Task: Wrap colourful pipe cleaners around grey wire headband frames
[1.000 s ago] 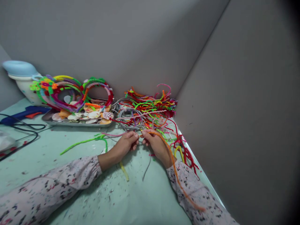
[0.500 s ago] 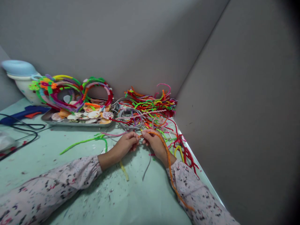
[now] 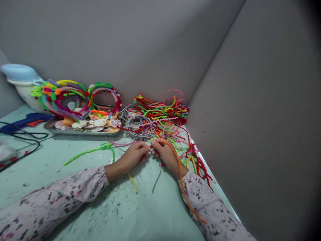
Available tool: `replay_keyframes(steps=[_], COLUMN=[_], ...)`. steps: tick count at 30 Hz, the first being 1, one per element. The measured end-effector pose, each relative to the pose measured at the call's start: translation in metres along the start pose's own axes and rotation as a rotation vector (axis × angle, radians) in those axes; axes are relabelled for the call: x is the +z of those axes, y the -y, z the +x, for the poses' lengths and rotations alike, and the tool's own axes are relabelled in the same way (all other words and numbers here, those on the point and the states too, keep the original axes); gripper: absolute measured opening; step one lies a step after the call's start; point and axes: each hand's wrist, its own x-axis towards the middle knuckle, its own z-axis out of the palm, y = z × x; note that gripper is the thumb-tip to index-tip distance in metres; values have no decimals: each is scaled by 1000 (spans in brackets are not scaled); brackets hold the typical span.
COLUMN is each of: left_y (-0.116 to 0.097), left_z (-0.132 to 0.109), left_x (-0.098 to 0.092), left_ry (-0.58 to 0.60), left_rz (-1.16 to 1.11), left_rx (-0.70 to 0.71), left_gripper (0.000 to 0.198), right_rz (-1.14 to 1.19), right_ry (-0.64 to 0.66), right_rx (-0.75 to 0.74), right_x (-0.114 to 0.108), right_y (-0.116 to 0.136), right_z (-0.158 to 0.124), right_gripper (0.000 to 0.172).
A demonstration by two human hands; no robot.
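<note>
Fingertip to fingertip, my two hands meet low over the table. My right hand [image 3: 165,154] is closed on an orange pipe cleaner [image 3: 182,182], whose long end drapes over the wrist and along the sleeve. My left hand [image 3: 135,155] pinches near the short end of the same pipe cleaner; what lies between its fingers is mostly hidden. A thin grey wire [image 3: 158,177] hangs down below the fingertips. Just behind the hands lies a coil of grey wire [image 3: 127,129]. To the left of my left hand is a bent green pipe cleaner [image 3: 86,154].
A metal tray [image 3: 82,133] holds shells, with several colourful pipe-cleaner hoops [image 3: 72,88] above it. A heap of pipe cleaners [image 3: 160,108] lies against the wall. At the left are a blue tool [image 3: 27,120], a black cable [image 3: 37,146] and a blue-lidded container [image 3: 22,75].
Almost nothing differs. Both hands keep the same place and grip, and the orange pipe cleaner's loose end has shifted very slightly.
</note>
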Motion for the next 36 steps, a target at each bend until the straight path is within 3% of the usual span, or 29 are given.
replay_keyframes(steps=[12, 21, 36], left_y=[-1, 4, 1], left_z=[0, 2, -3], left_x=[0, -1, 0], left_ry=[33, 65, 109], left_rz=[77, 90, 26], left_rx=[27, 80, 26], left_gripper=[15, 11, 21], right_rz=[-59, 46, 54], right_ry=[-9, -8, 25], right_rx=[62, 113, 140], right_x=[3, 1, -3], right_y=[6, 3, 6], right_z=[-3, -2, -1], right_gripper=[35, 38, 37])
